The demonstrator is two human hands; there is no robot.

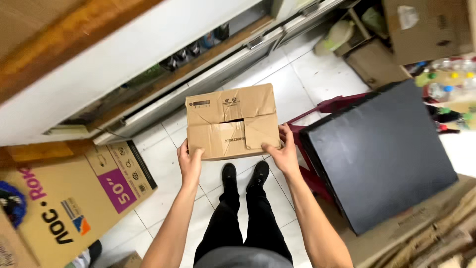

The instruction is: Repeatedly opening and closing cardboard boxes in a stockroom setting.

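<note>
I hold a crumpled brown cardboard box [231, 121] in front of me at waist height, above my black shoes and the white tiled floor [163, 164]. My left hand [189, 161] grips its near left corner, thumb on the side. My right hand [281, 151] grips the near right corner, fingers wrapped on the edge. The box's top flaps are creased and partly folded in, with a dark gap in the middle.
A black flat board [382, 149] rests on a red stool [317, 164] to my right. A large flat printed carton [64, 198] lies at the left. A glass-front cabinet [163, 84] runs along the far side. More cartons [421, 30] and bottles [446, 89] stand at the upper right.
</note>
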